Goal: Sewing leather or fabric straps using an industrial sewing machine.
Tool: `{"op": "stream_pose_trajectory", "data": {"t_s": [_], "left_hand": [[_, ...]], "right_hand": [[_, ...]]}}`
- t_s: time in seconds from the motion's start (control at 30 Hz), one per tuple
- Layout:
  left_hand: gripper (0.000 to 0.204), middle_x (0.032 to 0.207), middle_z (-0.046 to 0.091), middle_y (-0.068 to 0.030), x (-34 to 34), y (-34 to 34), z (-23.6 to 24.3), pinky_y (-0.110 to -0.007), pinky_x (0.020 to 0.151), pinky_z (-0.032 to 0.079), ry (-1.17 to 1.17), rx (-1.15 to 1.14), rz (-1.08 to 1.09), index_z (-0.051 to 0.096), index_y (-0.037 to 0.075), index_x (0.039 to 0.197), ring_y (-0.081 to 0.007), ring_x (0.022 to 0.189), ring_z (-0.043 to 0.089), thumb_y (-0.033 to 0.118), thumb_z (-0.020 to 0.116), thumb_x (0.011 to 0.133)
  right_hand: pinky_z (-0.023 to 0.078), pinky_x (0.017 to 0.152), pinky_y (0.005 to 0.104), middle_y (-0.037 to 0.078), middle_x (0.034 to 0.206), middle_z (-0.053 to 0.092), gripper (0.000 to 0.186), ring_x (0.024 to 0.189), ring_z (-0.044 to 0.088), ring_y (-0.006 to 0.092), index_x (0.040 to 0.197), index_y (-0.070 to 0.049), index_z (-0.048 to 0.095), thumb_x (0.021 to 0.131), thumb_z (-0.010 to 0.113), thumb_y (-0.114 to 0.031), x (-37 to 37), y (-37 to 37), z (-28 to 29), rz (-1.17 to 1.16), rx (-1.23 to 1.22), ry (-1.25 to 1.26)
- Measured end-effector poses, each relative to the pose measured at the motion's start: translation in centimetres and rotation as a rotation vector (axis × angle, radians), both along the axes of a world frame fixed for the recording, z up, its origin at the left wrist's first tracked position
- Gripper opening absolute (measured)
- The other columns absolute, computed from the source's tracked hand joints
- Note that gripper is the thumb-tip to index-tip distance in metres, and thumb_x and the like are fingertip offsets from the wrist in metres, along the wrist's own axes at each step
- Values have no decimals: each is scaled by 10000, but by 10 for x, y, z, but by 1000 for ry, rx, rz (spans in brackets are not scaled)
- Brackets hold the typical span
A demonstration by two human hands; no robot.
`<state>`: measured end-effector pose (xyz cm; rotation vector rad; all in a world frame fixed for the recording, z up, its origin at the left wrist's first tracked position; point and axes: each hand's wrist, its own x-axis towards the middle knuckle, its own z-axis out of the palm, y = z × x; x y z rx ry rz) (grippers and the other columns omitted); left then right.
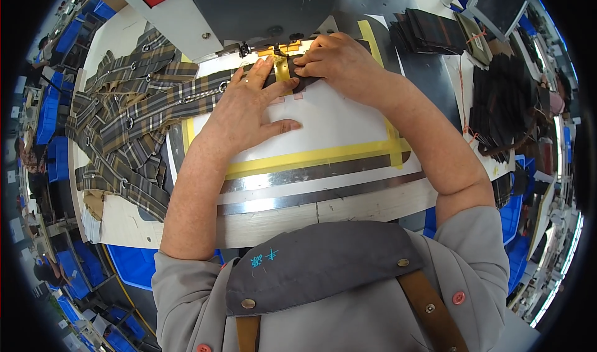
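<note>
My left hand [245, 106] lies flat on a plaid strap with a metal zipper [193, 97], pressing its dark end against a yellow guide under the sewing machine head [249, 7]. My right hand [339, 57] pinches the dark fabric end [309, 80] right beside the needle area. Both hands rest on a white plate [336, 119] bordered with yellow tape.
A pile of plaid garments [121, 122] lies at the left of the table. Stacks of dark fabric pieces [504, 100] sit at the right, with a monitor [497, 4] behind. Blue bins [134, 265] stand under the wooden table edge [298, 218].
</note>
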<state>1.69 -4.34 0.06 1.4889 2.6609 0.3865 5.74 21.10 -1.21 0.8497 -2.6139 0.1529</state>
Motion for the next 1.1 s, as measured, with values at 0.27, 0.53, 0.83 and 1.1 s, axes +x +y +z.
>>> {"op": "stream_pose_trajectory", "data": {"t_s": [0.27, 0.53, 0.83, 1.1], "left_hand": [[759, 1512, 458, -324, -8, 0, 3, -554, 1242, 263, -16, 7, -21, 622, 232, 1410, -435, 1453, 421, 689, 729, 814], [769, 1494, 490, -292, -19, 3, 0, -549, 1243, 261, 92, -22, -31, 590, 233, 1440, -427, 1455, 422, 724, 659, 851], [564, 1460, 561, -190, 2, 0, 3, -549, 1225, 296, 324, -133, -15, 571, 282, 1461, -327, 1370, 537, 606, 504, 1004], [530, 1514, 551, -124, 6, -21, 3, -519, 1227, 295, 208, -25, 26, 633, 149, 1389, -259, 1394, 530, 500, 607, 993]], "right_hand": [[462, 1028, 370, -76, 1127, 744, 286, 1116, 598, 159, 1110, -161, 798, 849, 693, -107, -4, -2, 5, -60, 30, -110], [472, 989, 366, -95, 1121, 728, 223, 1128, 609, 160, 1025, -165, 799, 883, 640, -99, -17, -1, 4, -75, 22, -45], [487, 1060, 380, -74, 1206, 697, 353, 1194, 594, 172, 1175, -239, 758, 891, 627, -75, -29, 3, 7, -121, 116, -66], [492, 1052, 368, -65, 1300, 645, 386, 1225, 581, 185, 1202, -244, 746, 892, 616, -53, -44, 7, 13, -139, 216, -167]]}}
